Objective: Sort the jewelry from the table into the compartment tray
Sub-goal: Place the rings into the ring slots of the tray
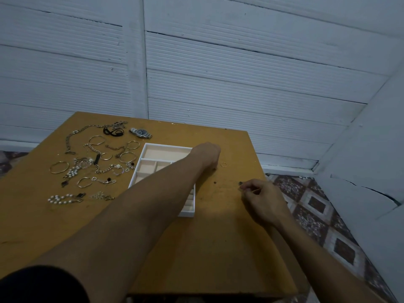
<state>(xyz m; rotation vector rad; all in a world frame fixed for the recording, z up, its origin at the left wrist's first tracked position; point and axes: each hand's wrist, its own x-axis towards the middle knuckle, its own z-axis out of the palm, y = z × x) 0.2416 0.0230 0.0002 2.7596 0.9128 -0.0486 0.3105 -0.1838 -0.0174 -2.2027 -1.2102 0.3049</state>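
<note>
The white compartment tray (146, 149) with beige lining stands mid-table; my left forearm crosses over it and hides its near middle. My left hand (206, 155) rests knuckles-up on the table just right of the tray, fingers curled under and hidden. A small gold ring (223, 164) lies a little right of that hand. My right hand (263, 199) is at the table's right edge, thumb and forefinger pinched on a small dark piece (240, 183). Loose jewelry lies left of the tray: a wristwatch (141, 132), gold bangles (59, 167), chains (94, 148) and pearl pieces (60, 199).
The wooden table (207, 248) stands against a white panelled wall (240, 73). A tiny dark speck (215, 183) lies between my hands. Patterned floor tiles (317, 215) show past the table's right edge.
</note>
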